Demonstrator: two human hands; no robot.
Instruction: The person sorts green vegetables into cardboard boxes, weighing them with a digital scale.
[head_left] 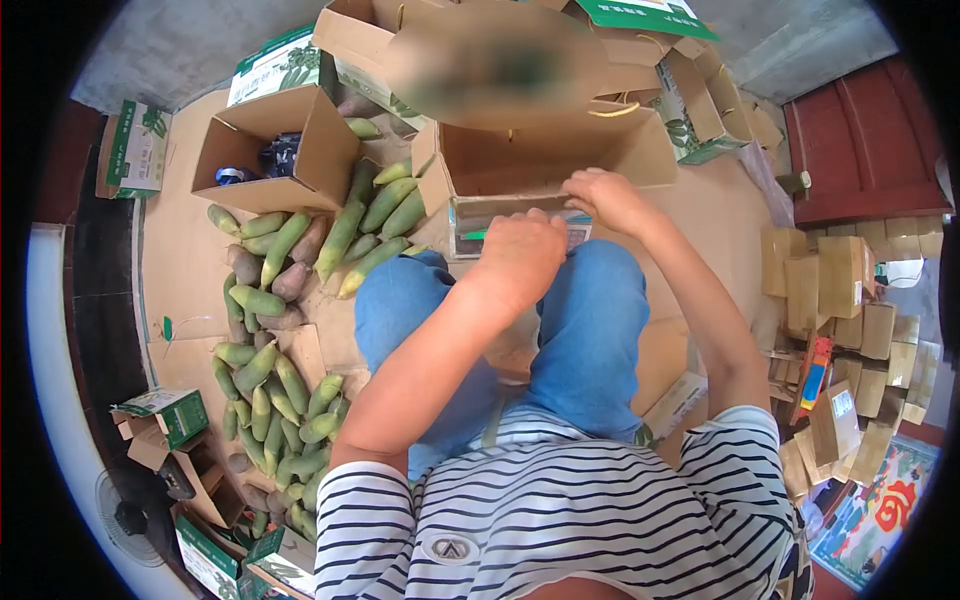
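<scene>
An open cardboard box [560,165] stands just in front of my knees, its flaps spread. My left hand [522,250] is at the near side of this box, fingers curled, over a printed panel with a green mark. What it grips, if anything, is hidden. My right hand [605,198] is at the near edge to the right, its fingers bent and close together near the box rim. Whether it pinches the edge cannot be made out. Green radishes [343,235] lie on the floor to the left of the box.
More radishes [270,410] are heaped at the left. A box [325,150] with dark items inside stands at the back left. Another open box [700,105] is at the back right. Small cartons [835,280] are piled at the right, near a red door [860,140].
</scene>
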